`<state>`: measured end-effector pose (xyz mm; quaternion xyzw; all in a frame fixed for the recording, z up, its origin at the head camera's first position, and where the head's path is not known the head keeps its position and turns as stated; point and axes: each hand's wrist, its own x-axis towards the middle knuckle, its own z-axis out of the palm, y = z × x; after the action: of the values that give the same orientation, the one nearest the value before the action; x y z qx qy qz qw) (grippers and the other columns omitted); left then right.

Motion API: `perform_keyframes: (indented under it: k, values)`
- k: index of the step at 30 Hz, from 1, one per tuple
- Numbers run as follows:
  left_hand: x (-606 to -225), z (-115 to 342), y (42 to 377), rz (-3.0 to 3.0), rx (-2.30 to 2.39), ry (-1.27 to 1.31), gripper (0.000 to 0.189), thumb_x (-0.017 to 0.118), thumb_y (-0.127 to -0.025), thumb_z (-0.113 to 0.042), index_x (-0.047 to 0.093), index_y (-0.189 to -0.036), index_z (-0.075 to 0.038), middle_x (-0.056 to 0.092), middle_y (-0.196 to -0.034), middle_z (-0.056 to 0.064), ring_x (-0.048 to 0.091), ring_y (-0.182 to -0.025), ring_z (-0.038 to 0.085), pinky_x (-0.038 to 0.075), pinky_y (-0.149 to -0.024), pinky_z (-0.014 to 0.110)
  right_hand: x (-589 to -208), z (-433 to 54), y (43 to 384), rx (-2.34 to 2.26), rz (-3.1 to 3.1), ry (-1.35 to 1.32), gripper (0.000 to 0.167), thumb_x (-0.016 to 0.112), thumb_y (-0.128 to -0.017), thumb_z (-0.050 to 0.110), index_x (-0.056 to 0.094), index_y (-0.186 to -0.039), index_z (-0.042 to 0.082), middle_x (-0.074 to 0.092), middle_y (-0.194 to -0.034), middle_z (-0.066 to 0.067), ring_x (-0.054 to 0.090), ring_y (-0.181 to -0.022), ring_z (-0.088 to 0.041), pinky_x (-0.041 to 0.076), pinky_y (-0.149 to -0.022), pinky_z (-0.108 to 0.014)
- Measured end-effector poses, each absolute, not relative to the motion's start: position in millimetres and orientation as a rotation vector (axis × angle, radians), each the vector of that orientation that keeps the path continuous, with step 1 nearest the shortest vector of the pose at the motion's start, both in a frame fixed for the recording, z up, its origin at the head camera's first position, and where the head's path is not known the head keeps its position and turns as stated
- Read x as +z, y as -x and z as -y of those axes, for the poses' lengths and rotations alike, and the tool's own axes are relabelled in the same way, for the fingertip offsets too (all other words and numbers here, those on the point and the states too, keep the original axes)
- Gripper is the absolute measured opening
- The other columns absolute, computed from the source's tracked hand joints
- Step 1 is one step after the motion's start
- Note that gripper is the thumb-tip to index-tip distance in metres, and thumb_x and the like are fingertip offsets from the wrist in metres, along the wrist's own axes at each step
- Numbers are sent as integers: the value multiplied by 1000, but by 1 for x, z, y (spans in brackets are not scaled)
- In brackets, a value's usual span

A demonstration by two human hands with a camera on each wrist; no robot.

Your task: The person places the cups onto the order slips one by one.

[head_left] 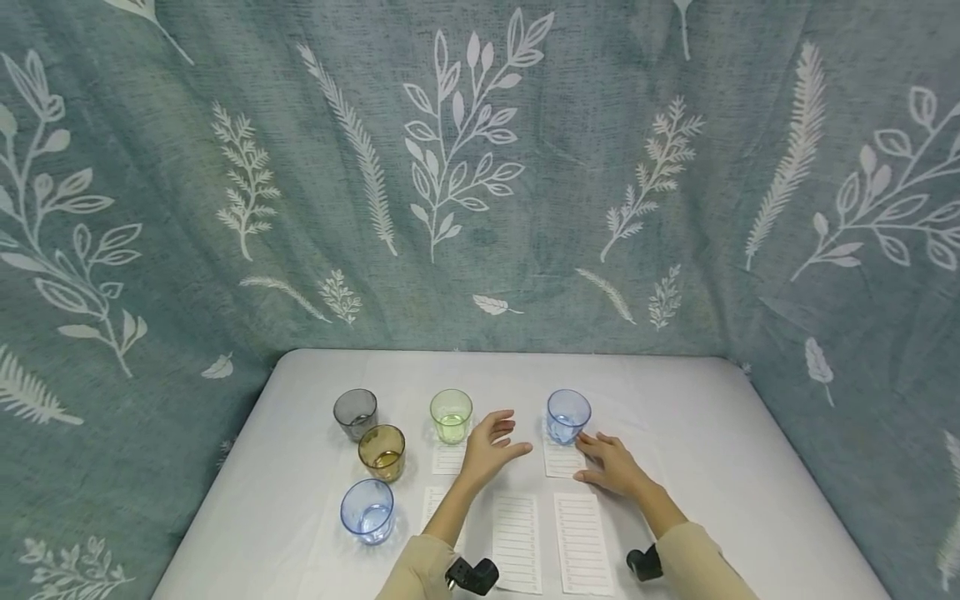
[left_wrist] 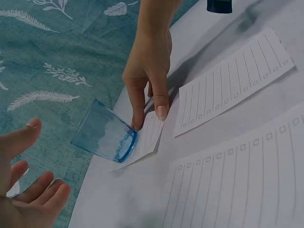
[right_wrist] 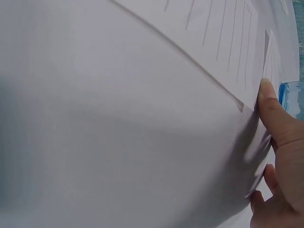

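Observation:
A clear blue glass (head_left: 567, 415) stands upright on the far end of a ruled paper slip (head_left: 564, 462) at the right. My right hand (head_left: 613, 467) touches that slip's right edge, its fingertips beside the glass base; the left wrist view shows the thumb and a finger of this hand (left_wrist: 149, 76) at the paper, the finger close to the glass (left_wrist: 104, 135). To the left, my left hand (head_left: 489, 448) hovers with fingers spread and nothing in them. Near it a green glass (head_left: 452, 415) stands at the far end of another slip (head_left: 448, 459).
Grey (head_left: 356, 414), amber (head_left: 382, 452) and blue (head_left: 367, 510) glasses stand at the left of the white-covered table (head_left: 247, 533). Nearer me lie ruled slips, one in the middle (head_left: 516, 542), one to its right (head_left: 583, 542), another partly behind my left arm. A patterned curtain (head_left: 555, 292) hangs behind.

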<state>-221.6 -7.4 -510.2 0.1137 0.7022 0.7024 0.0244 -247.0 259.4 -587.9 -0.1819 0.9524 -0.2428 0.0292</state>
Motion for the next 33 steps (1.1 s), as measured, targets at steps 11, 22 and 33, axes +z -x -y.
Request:
perform_keyframes:
  k: [11,22,33]
  values:
    - [-509,43,208,-2086,2330,-413,54,72,-77,6,47,-124,13,53,-116,34,49,-114,50,39,-101,54,-595,-262,242,-837,-2930,529,65,73,-80,32,52,-129,-5,43,-141,-20,29,-130,-52,27,-101,-67]
    - [-514,79,188,-2193,2401,-329,54,74,-76,4,49,-124,10,55,-115,31,54,-112,42,44,-100,39,-594,-257,239,-945,-2912,473,64,76,-77,27,53,-126,-8,43,-140,-22,28,-130,-53,25,-103,-66]
    - [-507,128,174,-2357,2426,-188,55,74,-75,4,49,-124,11,55,-116,29,53,-112,44,45,-99,37,-588,-250,232,-1074,-2908,420,62,76,-78,22,52,-126,-10,43,-136,-30,35,-128,-49,28,-105,-59]
